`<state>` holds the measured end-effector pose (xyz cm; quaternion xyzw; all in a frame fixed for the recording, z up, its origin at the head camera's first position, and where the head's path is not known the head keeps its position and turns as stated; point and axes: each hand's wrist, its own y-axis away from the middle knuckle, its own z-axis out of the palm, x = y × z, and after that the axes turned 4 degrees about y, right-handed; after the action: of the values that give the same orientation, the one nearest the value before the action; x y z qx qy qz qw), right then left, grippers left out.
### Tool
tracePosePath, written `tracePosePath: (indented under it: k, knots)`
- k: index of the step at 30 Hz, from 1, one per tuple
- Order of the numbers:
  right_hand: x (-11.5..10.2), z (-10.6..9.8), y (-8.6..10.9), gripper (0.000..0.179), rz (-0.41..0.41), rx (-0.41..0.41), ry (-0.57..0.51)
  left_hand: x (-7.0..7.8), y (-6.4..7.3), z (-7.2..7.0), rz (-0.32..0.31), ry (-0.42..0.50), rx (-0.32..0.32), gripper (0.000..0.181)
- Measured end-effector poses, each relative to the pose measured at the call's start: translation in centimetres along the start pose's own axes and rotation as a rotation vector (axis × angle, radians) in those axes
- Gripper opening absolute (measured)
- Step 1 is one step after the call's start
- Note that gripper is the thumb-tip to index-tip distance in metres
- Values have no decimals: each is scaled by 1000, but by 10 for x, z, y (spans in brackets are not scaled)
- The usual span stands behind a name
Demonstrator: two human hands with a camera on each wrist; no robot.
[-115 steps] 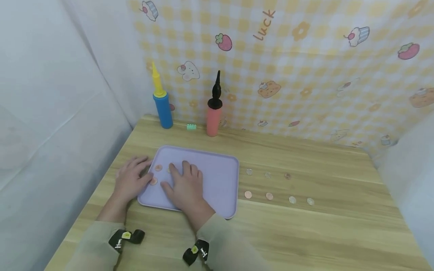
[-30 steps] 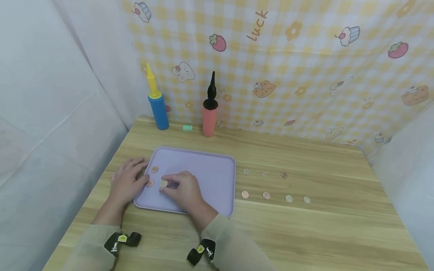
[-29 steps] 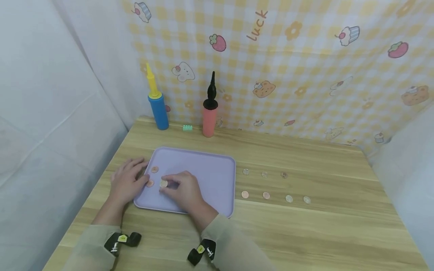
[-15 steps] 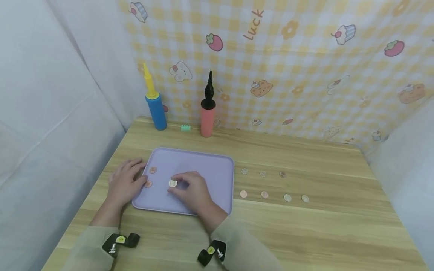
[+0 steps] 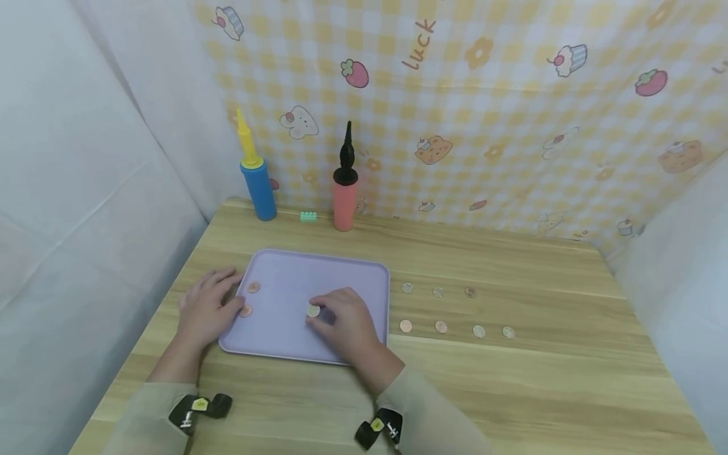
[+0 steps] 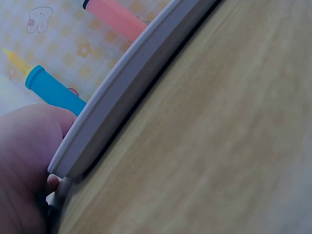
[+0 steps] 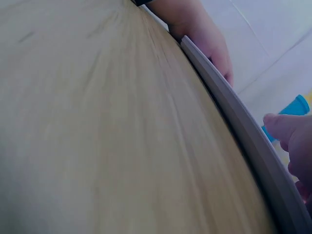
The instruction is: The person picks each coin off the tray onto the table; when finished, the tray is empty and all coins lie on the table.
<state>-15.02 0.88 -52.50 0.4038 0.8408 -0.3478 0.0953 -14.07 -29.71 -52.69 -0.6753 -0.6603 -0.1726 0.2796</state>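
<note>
At the far left, the left hand (image 5: 207,306) lies with loose, unclenched fingers against the left side of the lilac tray (image 5: 307,357), its thumb at the rim just beside the lower copper coin (image 5: 246,310). The upper copper coin (image 5: 253,287) lies on the tray near the index fingertip. Behind the tray stand a blue pump (image 5: 260,191), a small green brick (image 5: 308,217) and a pink pump (image 5: 344,207). Over the middle of the tray, the pale coin (image 5: 313,310) is pinched between the thumb and index finger of the right hand (image 5: 347,322), at the fingertips, left of the palm; whether it touches the tray I cannot tell. Right of the tray, on the worktop (image 5: 529,392), lie an upper row of three coins (image 5: 437,292) and a lower row of four coins (image 5: 440,327), apart from the right hand.
</note>
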Motion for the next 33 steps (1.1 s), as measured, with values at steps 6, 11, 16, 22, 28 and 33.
tracePosePath:
  k: [6,11,16,22,28,33]
  knots:
    - [23,-21,16,28,-140,88,86,3,-2,-1,-11,3,-19,51]
    - [40,-39,27,30,-121,131,97,5,-5,-5,2,-1,-32,51]
    - [57,-56,36,31,-75,166,81,4,-7,-8,8,-6,-29,52]
    - [78,-82,51,31,100,147,113,1,-6,-6,2,-11,-29,52]
    - [110,-105,66,32,160,217,152,2,-3,-2,-6,-3,-33,53]
    - [141,-131,75,30,341,241,189,4,-1,0,-8,7,-32,53]
